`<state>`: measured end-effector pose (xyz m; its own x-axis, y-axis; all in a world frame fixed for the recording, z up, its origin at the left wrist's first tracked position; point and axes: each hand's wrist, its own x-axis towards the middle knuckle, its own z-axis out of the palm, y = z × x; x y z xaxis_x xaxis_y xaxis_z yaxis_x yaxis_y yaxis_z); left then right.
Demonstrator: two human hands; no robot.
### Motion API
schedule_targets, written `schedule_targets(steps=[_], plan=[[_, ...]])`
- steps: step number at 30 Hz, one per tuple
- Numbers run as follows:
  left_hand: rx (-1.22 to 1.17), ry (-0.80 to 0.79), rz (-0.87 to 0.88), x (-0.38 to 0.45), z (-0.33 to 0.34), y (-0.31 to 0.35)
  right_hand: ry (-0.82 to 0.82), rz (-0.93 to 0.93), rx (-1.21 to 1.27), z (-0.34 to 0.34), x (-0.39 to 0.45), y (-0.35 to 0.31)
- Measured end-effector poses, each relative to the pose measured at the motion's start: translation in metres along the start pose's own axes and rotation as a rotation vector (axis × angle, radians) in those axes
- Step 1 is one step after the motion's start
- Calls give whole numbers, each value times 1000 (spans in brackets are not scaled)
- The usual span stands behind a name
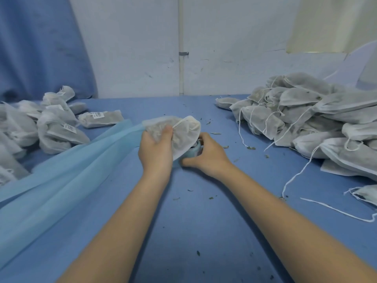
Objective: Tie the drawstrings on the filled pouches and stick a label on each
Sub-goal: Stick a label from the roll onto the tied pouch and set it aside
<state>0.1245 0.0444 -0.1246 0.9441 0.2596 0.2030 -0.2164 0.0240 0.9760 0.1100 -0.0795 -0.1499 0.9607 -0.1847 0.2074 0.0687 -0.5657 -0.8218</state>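
Two forearms run up from the bottom edge of the frame and meet at centre. Our left hand (156,149) grips one filled pouch (179,130), thumb pressed on its face, fingers curled under it; the pouch is lifted off the worktop (204,221), long axis running left-right, cinched neck and drawstring (179,123) pointing to the right.

Our right hand (206,155) sits just below and right of that pouch, fingers curled round a small blue roll (195,150), probably the label roll, mostly hidden under the pouch edge. So the labels lie directly beneath the pouch, right hand nearer them, left hand nearer the pouch face. We judge the label step is next.

Left of the hands, one pale blue fabric sheet (61,170) runs diagonally across the worktop.

Counts: one pouch in hand, one roll. Further back, middle left, a labelled heap (59,123), roughly ten, exact count unclear. Middle right, an unlabelled heap (318,119) with loose strings, clearly more than a dozen, too overlapped to count.
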Motion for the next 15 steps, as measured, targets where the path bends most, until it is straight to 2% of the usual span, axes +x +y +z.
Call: schedule_targets(steps=[3,7,12,15], plan=[[17,-41,35,-3,2,-3,12,-4,-45,4,1,-2],[76,-87,67,-8,6,-7,54,-144,-38,0,-6,-8],[64,-46,44,-6,6,-8,-44,77,131,-21,-21,5],[-9,-35,1,-4,5,-7,-26,90,135,-26,-24,9]])
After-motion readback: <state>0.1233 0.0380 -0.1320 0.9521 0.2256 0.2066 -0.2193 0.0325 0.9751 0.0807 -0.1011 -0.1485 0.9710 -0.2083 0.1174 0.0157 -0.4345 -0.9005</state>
